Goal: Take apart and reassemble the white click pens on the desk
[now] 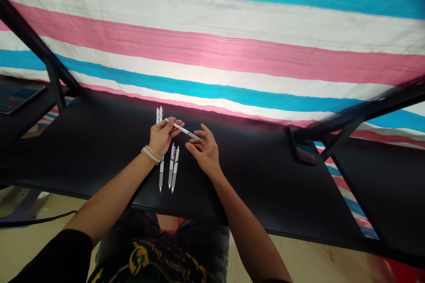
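My left hand (161, 136) pinches the clicker end of a white pen (183, 130) between thumb and fingers, above the black table. The pen's grey grip end points right, toward my right hand (206, 149). That hand has its fingers apart around the pen's tip; whether a finger touches it I cannot tell. Below, two white pens with grey grips (173, 169) lie side by side, tips toward me. Another similar pen (161, 172) lies to their left, partly under my left wrist. Past my left hand, the upper ends of two pens (159, 114) show.
The black table (259, 177) runs across the view. Behind it hangs a striped sheet (212, 48) in blue, white and pink. Black slanted frame bars stand at the left (43, 48) and right (358, 106). My lap is below the table's near edge.
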Motion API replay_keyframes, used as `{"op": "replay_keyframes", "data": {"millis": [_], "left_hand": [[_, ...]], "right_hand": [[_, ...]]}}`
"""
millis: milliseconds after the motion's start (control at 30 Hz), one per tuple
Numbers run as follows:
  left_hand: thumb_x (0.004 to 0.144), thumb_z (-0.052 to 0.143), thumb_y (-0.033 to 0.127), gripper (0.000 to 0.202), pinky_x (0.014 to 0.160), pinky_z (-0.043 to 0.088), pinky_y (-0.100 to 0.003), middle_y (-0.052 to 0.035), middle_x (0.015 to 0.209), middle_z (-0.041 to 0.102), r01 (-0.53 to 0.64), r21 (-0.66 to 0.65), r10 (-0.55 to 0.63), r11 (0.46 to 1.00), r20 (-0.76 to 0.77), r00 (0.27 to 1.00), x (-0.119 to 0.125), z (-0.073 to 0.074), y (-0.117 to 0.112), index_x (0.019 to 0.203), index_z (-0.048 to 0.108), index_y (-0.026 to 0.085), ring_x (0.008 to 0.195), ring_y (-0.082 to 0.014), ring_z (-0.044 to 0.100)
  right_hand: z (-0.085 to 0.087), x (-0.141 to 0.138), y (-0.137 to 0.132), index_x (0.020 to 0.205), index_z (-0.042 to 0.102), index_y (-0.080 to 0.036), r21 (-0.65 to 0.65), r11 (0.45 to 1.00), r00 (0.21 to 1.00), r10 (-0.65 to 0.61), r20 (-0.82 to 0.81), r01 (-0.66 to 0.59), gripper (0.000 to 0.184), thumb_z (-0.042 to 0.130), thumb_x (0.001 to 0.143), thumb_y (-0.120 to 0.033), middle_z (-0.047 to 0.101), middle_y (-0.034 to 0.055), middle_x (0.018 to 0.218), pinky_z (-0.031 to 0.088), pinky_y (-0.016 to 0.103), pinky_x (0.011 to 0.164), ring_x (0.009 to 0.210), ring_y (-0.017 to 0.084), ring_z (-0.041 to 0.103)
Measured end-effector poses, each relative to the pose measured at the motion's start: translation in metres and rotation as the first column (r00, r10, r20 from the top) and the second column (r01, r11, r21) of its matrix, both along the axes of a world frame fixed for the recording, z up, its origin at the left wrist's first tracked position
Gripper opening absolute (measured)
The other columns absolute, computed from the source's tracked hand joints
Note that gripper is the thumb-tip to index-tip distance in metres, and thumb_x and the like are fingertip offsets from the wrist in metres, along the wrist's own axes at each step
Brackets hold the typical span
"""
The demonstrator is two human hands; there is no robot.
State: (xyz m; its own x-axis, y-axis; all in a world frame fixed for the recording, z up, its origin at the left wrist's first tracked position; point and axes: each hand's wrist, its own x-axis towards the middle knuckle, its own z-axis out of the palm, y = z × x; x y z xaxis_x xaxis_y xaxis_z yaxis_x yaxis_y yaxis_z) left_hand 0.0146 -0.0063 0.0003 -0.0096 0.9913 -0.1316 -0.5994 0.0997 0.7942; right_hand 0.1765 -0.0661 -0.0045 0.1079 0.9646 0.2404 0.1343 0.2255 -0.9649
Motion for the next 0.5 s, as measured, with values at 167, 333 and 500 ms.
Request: {"op": "replay_keyframes", "data": {"millis": [167,333,500], "left_hand": [[0.077,0.083,0.038,0.032,0.092,0.059,-0.039,-0.0102,0.096,0.076,0.015,-0.005,-0.015,1.0,0.03,0.999,0.0018,-0.0007,-0.0011,0.091,0.069,0.013,0.095,-0.0227,0.075],[0.077,0.083,0.037,0.032,0.09,0.059,-0.039,-0.0098,0.096,0.076,0.015,-0.004,-0.014,1.0,0.06,0.998,0.0011,0.0005,-0.0001,0.092,0.068,0.012,0.094,-0.0225,0.075],[0.077,0.083,0.036,0.032,0.089,0.059,-0.038,-0.009,0.095,0.075,0.018,0.001,-0.018,1.0,0.079,0.997,0.0011,0.0008,-0.0007,0.093,0.069,0.013,0.093,-0.0218,0.075]], "right_hand": [[-0.0011,0.0026,0.0013,0.11,0.071,-0.021,0.014,1.0,0.999,-0.024,-0.026,0.025,0.033,0.072,0.085,-0.042,0.068,0.0086,0.105,0.06,0.032,0.073,0.086,0.018,0.069],[-0.0017,0.0024,0.001,0.103,0.072,-0.019,-0.017,0.999,0.995,-0.029,-0.091,0.027,0.029,0.07,0.087,-0.044,0.069,0.0072,0.093,0.059,0.031,0.063,0.076,0.017,0.067],[-0.0025,-0.0023,0.0004,0.11,0.07,-0.022,-0.02,0.998,0.991,-0.057,-0.12,0.055,0.029,0.071,0.087,-0.04,0.069,0.0063,0.096,0.058,0.03,0.062,0.074,0.016,0.067]]}}
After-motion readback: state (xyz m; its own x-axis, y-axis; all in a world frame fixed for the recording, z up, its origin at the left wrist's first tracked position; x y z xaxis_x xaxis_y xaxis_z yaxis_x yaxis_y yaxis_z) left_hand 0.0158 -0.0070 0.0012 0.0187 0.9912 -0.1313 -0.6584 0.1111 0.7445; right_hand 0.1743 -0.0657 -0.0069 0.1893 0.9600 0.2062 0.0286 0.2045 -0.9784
